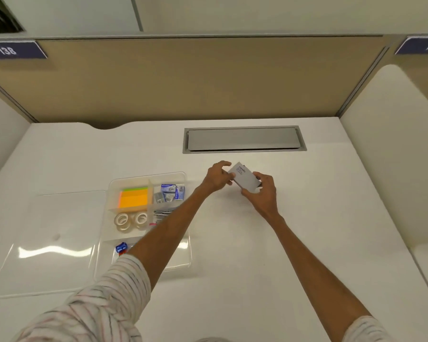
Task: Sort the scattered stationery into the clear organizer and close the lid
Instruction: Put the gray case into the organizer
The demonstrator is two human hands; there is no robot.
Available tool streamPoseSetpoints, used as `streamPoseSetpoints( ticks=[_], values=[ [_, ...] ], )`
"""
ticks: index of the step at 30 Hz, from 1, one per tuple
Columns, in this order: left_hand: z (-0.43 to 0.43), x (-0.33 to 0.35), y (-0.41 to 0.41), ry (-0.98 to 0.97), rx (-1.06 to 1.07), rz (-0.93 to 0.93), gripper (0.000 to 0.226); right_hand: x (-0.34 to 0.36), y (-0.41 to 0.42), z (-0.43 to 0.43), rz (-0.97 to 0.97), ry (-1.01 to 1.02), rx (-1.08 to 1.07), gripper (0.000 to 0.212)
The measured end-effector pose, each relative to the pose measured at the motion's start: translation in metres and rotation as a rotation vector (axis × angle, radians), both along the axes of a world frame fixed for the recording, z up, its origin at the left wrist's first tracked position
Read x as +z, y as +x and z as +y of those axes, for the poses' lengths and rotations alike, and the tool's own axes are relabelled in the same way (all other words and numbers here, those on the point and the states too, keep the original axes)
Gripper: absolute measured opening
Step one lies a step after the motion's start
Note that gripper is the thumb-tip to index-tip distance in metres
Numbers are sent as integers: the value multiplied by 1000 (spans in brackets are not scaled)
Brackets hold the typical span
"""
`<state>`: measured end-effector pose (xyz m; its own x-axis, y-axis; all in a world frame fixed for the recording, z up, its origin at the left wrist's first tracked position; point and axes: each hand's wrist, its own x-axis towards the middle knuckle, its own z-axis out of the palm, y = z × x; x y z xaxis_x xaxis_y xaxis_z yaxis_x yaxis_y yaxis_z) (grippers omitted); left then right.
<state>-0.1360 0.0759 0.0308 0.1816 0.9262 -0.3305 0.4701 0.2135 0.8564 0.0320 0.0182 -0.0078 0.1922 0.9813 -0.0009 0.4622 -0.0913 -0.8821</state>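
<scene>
Lid (55, 238) lies flat on table (319, 218), far left, touching the organizer (169, 174). The organizer holds sticky notes (134, 198), 2 tape rolls (122, 220), staple boxes (169, 191) and a blue sharpener (121, 248). To its right, above the table, left hand (216, 177) pinches the left end of a grey box (245, 180). Right hand (265, 193) grips its right end.

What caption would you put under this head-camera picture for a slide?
Left hand and right hand hold a small grey box beside the open clear organizer, its lid lying alongside.
</scene>
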Motion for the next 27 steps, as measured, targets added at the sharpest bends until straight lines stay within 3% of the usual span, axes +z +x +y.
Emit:
streamPoseSetpoints(
  ticks=[10, 18, 27],
  values=[
    [-33, 44, -34, 19, 14, -100, 39, 38, -30, -25, 182, 41, -41, 65],
    [-64, 49, -76, 36, 54, -192, 61, 55, -61, -40, 272, 47, 64, 44],
    [-98, 33, -124, 40, 70, -212, 66, 50, -91, -67, 303, 12, 160, 38]
  ],
)
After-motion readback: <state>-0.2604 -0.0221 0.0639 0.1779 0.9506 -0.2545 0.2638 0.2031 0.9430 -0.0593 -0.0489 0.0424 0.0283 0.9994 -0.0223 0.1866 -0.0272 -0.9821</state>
